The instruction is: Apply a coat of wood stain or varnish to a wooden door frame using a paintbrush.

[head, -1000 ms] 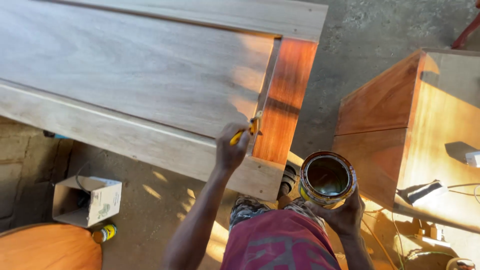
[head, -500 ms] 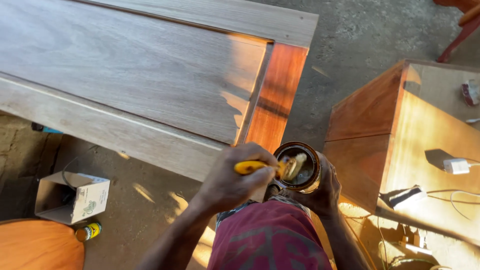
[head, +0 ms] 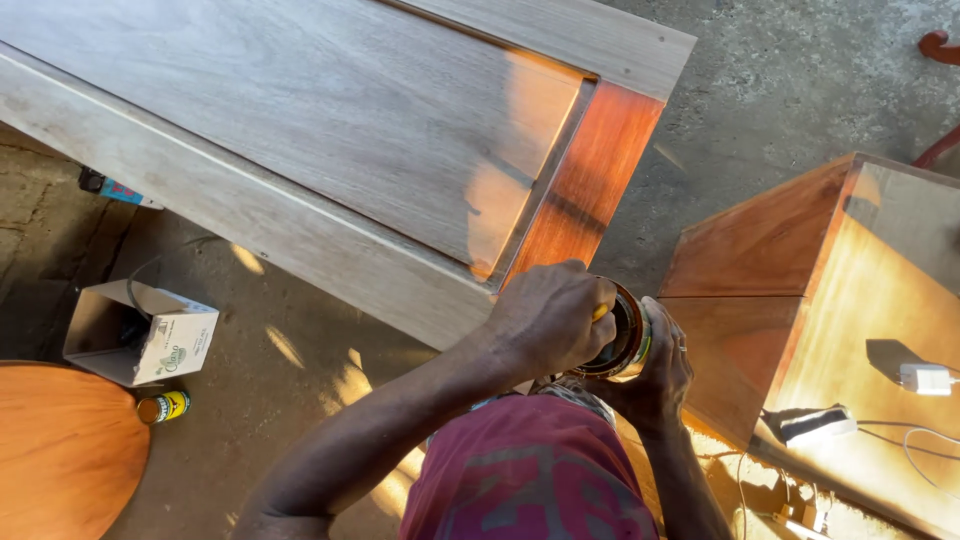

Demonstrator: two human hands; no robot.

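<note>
While the left hand [head: 555, 320] grips a yellow brush handle [head: 601, 312] over the tin's mouth, the right hand [head: 665, 365] wraps its fingers round the small tin [head: 622, 335], near the centre. Beyond lies a wooden door [head: 330, 150], its right end stained reddish. Right: stained cabinet [head: 800, 260]. Left: open cardboard box [head: 140, 335], small can [head: 163, 407], round orange tabletop [head: 60, 450].

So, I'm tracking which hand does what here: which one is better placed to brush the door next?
Left, probably. The left hand grips the yellow-handled brush at the can and sits nearer the door and its stained end. The right hand is occupied cupping the can.
</note>
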